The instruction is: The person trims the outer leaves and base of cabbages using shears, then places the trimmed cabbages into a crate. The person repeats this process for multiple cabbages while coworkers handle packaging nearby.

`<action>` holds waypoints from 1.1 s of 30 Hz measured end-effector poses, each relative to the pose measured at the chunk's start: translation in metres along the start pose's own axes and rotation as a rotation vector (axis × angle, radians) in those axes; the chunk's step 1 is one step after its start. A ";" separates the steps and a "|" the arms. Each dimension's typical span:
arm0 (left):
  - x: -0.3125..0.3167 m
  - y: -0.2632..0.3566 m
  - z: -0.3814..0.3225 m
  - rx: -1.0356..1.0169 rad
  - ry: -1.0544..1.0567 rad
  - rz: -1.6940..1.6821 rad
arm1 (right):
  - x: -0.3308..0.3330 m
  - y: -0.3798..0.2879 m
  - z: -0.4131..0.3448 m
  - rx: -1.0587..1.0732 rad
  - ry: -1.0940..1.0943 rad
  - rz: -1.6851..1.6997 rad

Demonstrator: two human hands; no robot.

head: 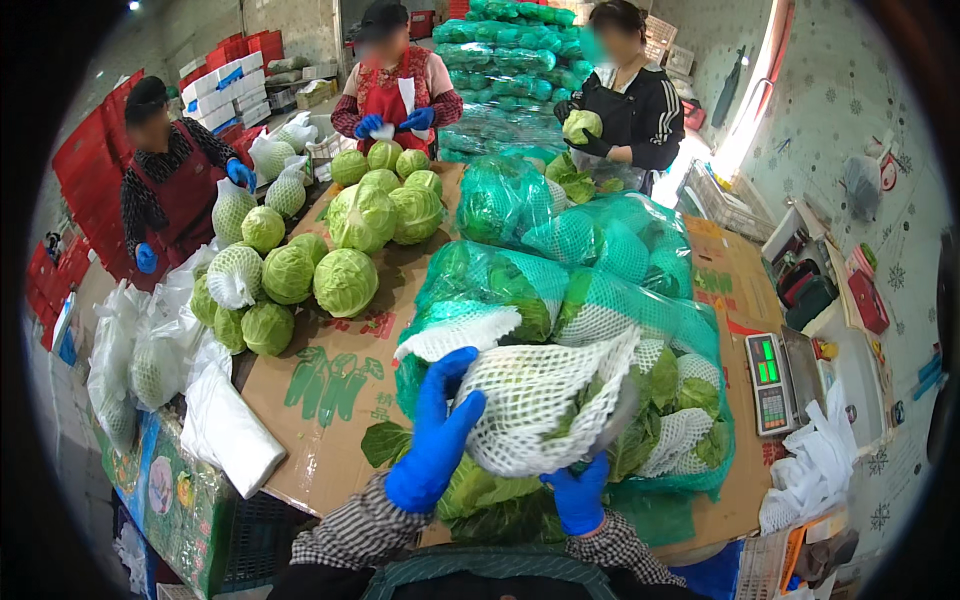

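Observation:
My left hand [442,427], in a blue glove, grips the left side of a leafy vegetable in a white foam net sleeve [532,405]. Beneath the sleeve's lower right edge is my right hand [581,487], also gloved in blue, with its fingertips closed at that edge. Part of the leafy head shows through the sleeve's opening. Right behind lies a green mesh bag [600,292] packed with net-sleeved leafy heads, and a second filled green bag [570,217] sits beyond it. Loose green leaves [487,487] lie below my hands.
Round cabbages [346,283] are heaped on the cardboard-covered table [300,442]. A white plastic roll [229,427] lies at the left edge; a digital scale [772,386] and white foam nets [814,465] are at right. Three co-workers stand across the table, one holding a cabbage [583,126].

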State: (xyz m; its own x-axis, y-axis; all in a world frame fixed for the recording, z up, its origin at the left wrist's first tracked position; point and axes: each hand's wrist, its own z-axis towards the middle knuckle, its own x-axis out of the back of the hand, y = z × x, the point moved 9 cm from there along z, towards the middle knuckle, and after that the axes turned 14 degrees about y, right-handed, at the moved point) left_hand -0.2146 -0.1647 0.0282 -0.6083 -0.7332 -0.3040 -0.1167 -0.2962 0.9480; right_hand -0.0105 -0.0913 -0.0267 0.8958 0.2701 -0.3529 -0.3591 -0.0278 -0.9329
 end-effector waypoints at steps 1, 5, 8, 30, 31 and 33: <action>0.008 0.028 -0.008 -0.119 -0.035 0.030 | 0.002 -0.005 -0.002 -0.047 0.055 0.033; 0.063 0.038 -0.045 -0.224 0.009 0.074 | -0.004 0.000 -0.001 -0.263 0.038 0.039; 0.088 -0.031 -0.072 -0.117 0.028 0.379 | -0.012 0.038 -0.008 -0.451 -0.028 -0.290; 0.205 -0.053 -0.068 -0.144 0.461 0.806 | -0.019 0.061 0.095 0.134 0.022 -0.771; 0.195 -0.040 -0.076 -0.249 0.443 0.778 | -0.025 0.023 0.083 0.383 0.072 -0.931; 0.150 -0.031 -0.090 -0.448 0.209 0.905 | -0.053 -0.006 0.044 0.328 -0.125 -0.429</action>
State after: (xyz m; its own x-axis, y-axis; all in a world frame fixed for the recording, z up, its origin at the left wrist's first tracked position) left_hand -0.2316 -0.3207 -0.0552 -0.1692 -0.8744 0.4547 0.6466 0.2497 0.7208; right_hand -0.0675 -0.0628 0.0006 0.9491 0.3038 0.0837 -0.0494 0.4058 -0.9126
